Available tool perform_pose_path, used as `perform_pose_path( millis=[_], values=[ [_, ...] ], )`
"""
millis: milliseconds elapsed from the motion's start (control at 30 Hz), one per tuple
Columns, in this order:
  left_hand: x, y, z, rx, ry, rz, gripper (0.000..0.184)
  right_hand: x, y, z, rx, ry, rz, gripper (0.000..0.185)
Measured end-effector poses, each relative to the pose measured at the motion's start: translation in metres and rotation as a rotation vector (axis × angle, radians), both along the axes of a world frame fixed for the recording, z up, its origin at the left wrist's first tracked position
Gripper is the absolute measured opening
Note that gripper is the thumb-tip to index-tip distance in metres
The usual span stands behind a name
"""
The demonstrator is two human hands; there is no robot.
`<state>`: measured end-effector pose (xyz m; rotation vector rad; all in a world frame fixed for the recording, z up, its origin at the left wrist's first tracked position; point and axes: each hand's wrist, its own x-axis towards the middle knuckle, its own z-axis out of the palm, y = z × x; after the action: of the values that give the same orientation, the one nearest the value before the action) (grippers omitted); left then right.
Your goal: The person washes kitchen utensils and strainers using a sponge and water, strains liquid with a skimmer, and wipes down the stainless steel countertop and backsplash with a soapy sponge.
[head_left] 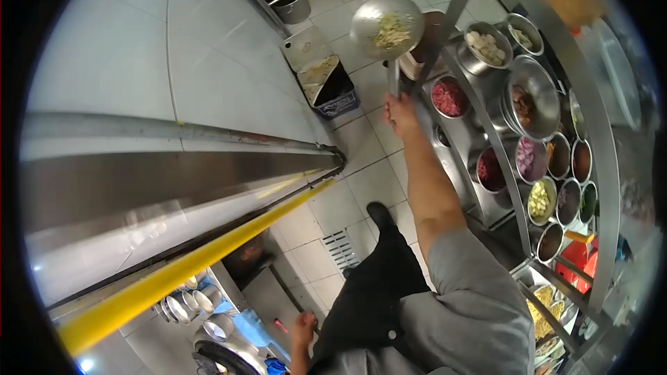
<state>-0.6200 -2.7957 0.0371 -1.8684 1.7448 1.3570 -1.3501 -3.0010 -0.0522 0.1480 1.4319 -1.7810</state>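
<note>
My right hand (399, 114) is wrapped round the handle of a round metal ladle (363, 22), held out ahead over the tiled floor. Chopped pale green and yellowish food (391, 32) lies in its bowl. My left hand (303, 329) hangs low near my left thigh, its fingers curled, and I see nothing in it. Beside my right arm, on the metal counter, stand a bowl of red chopped meat (449, 97) and a pot of whitish round pieces (486, 47).
Metal rack posts (503, 175) rise at the right before several ingredient bowls. An open bin (329, 83) stands on the floor ahead. At the left are a yellow bar (208, 259) and a metal-edged white surface (104, 62). A drain grate (340, 250) lies by my feet.
</note>
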Motion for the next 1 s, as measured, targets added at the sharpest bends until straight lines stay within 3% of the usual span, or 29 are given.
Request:
perform_pose_path(
  millis=[33, 67, 133, 267, 367, 467, 533, 667, 767, 867, 1000],
  values=[
    [0.010, 0.006, 0.002, -0.030, -0.052, -0.084, 0.032, -0.009, -0.008, -0.003, -0.018, -0.002, -0.035, 0.018],
    [0.012, 0.011, 0.012, -0.010, -0.076, -0.012, 0.033, -0.017, -0.014, -0.008, -0.034, -0.005, -0.071, 0.019],
    [0.013, 0.026, 0.035, 0.039, -0.119, 0.125, 0.035, -0.037, -0.021, -0.060, 0.189, 0.359, -0.111, 0.036],
    [0.043, 0.043, 0.021, 0.075, -0.071, 0.140, 0.038, -0.032, -0.019, -0.059, 0.833, 0.841, -0.199, 0.066],
    [0.031, 0.029, 0.012, 0.067, -0.091, 0.079, 0.035, -0.031, -0.022, -0.062, 0.919, 0.797, -0.176, 0.070],
    [-0.013, -0.010, 0.028, 0.095, -0.084, 0.156, 0.033, -0.030, -0.025, -0.040, 1.030, 0.579, -0.057, 0.072],
    [-0.027, -0.022, 0.027, 0.106, -0.094, 0.322, 0.032, -0.035, -0.033, -0.049, 1.023, 0.618, -0.106, 0.073],
    [-0.036, -0.028, 0.035, 0.018, -0.030, 0.317, 0.032, -0.028, -0.030, -0.060, 1.048, 0.728, -0.157, 0.069],
    [-0.027, -0.022, 0.030, 0.041, -0.063, 0.266, 0.031, -0.032, -0.015, -0.067, 1.135, 0.533, 0.074, 0.063],
    [-0.035, -0.012, 0.035, 0.053, -0.105, 0.207, 0.031, -0.031, -0.013, -0.061, 0.992, 0.861, -0.184, 0.057],
    [-0.036, -0.011, 0.035, 0.060, -0.139, 0.181, 0.032, -0.044, -0.004, -0.074, 1.104, 0.581, 0.033, 0.056]
  ],
)
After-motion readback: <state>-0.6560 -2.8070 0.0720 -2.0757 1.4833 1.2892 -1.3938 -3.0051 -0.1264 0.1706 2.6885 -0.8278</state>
